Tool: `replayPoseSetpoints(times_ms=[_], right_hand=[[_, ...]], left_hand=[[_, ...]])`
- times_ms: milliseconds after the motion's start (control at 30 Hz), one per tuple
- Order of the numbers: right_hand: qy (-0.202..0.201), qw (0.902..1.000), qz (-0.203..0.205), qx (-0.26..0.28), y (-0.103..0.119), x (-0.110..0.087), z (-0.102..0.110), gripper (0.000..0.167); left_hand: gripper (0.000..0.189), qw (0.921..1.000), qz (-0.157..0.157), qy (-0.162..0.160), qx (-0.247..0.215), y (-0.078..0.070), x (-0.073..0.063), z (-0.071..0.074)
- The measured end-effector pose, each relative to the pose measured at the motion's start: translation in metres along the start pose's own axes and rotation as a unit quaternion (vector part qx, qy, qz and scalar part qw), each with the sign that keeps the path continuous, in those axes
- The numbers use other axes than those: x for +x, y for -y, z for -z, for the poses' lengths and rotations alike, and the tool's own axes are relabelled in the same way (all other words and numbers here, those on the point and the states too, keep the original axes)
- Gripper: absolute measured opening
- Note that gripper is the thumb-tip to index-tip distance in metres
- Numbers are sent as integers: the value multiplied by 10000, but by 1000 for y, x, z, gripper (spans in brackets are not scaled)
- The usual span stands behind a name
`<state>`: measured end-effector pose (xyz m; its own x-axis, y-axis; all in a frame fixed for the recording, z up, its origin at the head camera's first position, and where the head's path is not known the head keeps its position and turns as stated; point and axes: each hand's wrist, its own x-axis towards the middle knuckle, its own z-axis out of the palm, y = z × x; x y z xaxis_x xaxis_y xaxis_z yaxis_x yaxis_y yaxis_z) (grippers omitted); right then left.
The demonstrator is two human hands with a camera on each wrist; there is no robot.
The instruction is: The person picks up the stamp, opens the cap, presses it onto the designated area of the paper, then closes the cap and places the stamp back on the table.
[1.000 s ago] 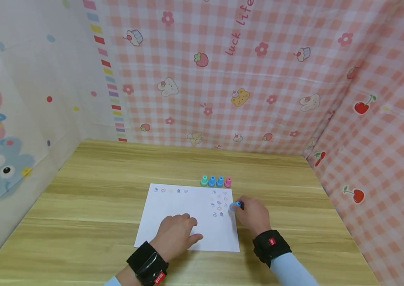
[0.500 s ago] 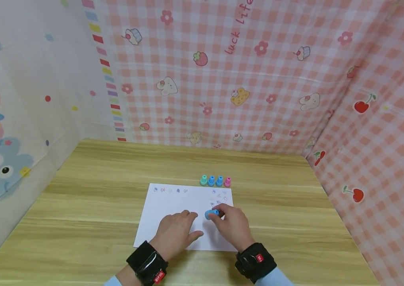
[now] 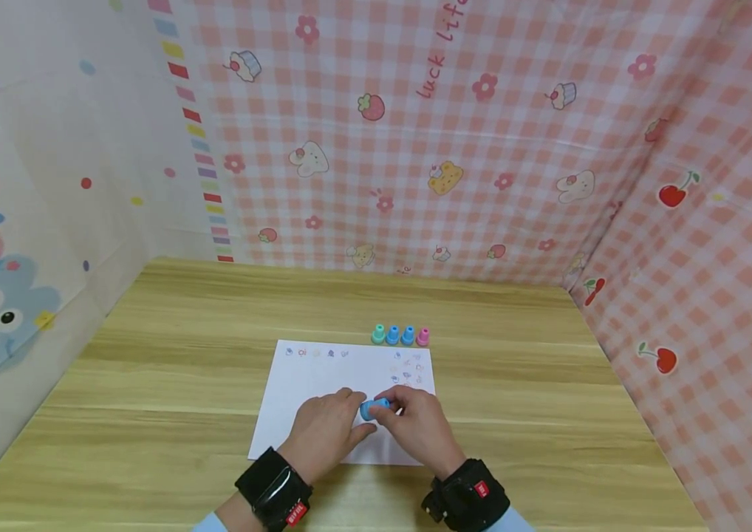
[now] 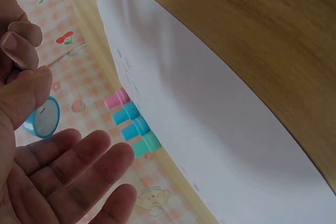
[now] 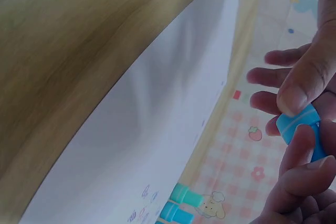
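Note:
My right hand (image 3: 419, 427) pinches a small blue stamp (image 3: 374, 408) between thumb and fingers, above the white paper (image 3: 296, 403). The stamp's round, pale end (image 4: 46, 118) points toward my left hand (image 3: 326, 428), between its thumb and fingers. In the right wrist view the left thumb lies against or just in front of the stamp's wide end (image 5: 297, 123); which of these I cannot tell. The left fingers are spread and fairly straight. Small printed marks (image 3: 406, 363) show at the paper's upper right, and a short row of marks (image 3: 316, 353) runs along its upper left.
Behind the paper's far edge several stamps stand in a row: a green one (image 3: 379, 335), blue ones (image 3: 400, 335) and a pink one (image 3: 423, 337). They are on a wooden table (image 3: 183, 355), enclosed by patterned cloth walls (image 3: 402, 148).
My right hand has carried the blue stamp from the paper's right edge leftward to my left hand. The left hand has stayed almost in place.

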<state>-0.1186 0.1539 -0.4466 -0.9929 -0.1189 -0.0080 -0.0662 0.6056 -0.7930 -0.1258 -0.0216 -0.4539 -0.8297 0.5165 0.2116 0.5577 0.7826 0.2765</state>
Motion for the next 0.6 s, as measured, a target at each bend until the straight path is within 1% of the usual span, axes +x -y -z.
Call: replayPoseSetpoints(times_ms=[133, 333, 467, 600], right_hand=[[-10, 9998, 13, 186, 0, -1, -1, 11], [21, 9997, -8, 244, -2, -1, -1, 11], [217, 9994, 17, 263, -3, -1, 1, 13], [540, 9974, 3, 483, -5, 1, 6, 13]], left_hand=[[29, 9999, -76, -92, -27, 0, 0, 0], [28, 9998, -100, -27, -144, 1, 0, 0], [26, 9997, -118, -40, -212, 0, 0, 1], [24, 9991, -115, -14, -405, -1, 0, 2]])
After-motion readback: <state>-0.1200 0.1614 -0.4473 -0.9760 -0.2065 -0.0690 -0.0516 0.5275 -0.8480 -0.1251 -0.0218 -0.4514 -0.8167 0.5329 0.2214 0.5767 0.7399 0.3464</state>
